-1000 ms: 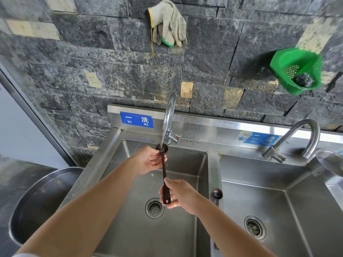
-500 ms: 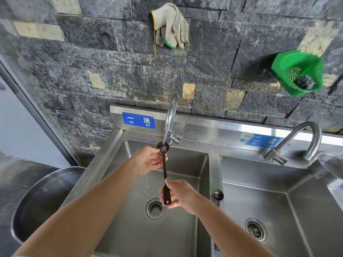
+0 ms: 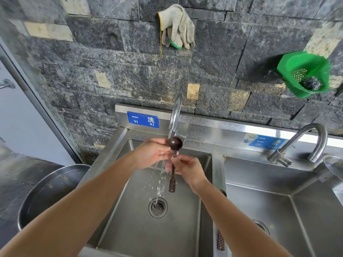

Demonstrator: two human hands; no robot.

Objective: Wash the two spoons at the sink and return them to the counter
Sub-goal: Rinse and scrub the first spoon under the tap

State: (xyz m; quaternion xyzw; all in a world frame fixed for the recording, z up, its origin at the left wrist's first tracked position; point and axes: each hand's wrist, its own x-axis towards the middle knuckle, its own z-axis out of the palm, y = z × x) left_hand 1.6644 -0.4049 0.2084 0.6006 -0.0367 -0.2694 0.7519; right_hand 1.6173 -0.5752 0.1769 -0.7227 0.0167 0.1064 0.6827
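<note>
**Spoon under the running tap**

Since half a second earlier, the right hand (image 3: 187, 168) had climbed from the handle's lower end to just below the bowl, and water had started running. Both hands met over the left basin (image 3: 118, 216) of the steel double sink. The dark wooden spoon (image 3: 175, 143) stood nearly upright, its round bowl directly beneath the spout of the left faucet (image 3: 175, 113) and its patterned handle hanging down toward the drain (image 3: 158, 207). The left hand (image 3: 153, 153) curled against the bowl's left side, fingers touching it; the right hand's fingers were pinched around the neck of the handle. Water ran off the hands in a broken stream and splashed into the drain.

The second spoon (image 3: 220, 242) lay along the divider between the two basins, mostly hidden behind the right forearm, only its patterned handle end and a bit of the bowl showing. On the stone wall hung a work glove (image 3: 177, 26) and a green strainer basket (image 3: 304, 73) holding a steel scourer (image 3: 310, 82). A large metal basin (image 3: 46, 191) sat to the left of the sink.
</note>
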